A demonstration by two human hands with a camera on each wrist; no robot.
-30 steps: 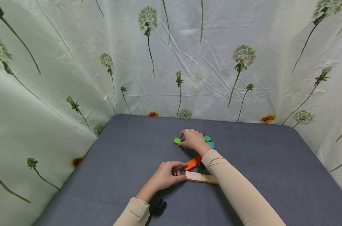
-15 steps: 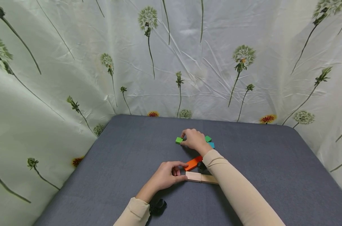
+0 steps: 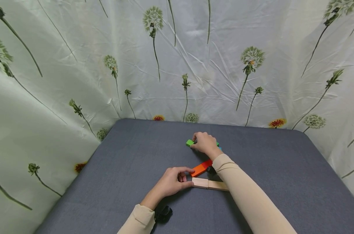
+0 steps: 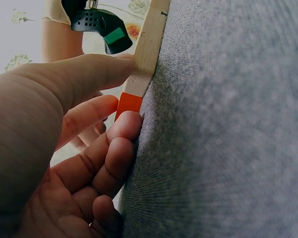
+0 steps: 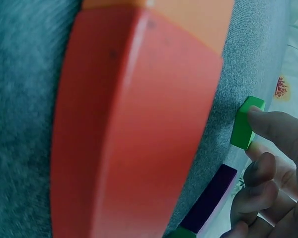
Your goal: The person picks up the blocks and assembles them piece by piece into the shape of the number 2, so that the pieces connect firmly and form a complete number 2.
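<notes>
My right hand [image 3: 204, 143] pinches a light green block [image 3: 189, 143] between thumb and index finger, low over the cloth; the right wrist view also has this green block [image 5: 243, 124]. Beyond that hand peek a darker green block [image 3: 218, 144] and a teal block [image 3: 220, 148], both mostly covered. My left hand [image 3: 172, 182] touches the end of a plain wooden block [image 3: 200, 182] with its thumb and an orange block [image 3: 198, 170] with its index finger. Its other fingers are loosely bent. A red block [image 3: 207, 163] continues the orange one.
A second wooden block [image 3: 218, 185] meets the first end to end, partly behind the right sleeve. In the right wrist view a dark purple block [image 5: 211, 198] lies near the right hand. Grey cloth [image 3: 136, 156] covers the table; a flowered curtain [image 3: 177, 65] hangs behind.
My right hand has slid to the right with the light green block, nearer the darker green and teal blocks. More of the red block shows. The left hand has stayed put.
</notes>
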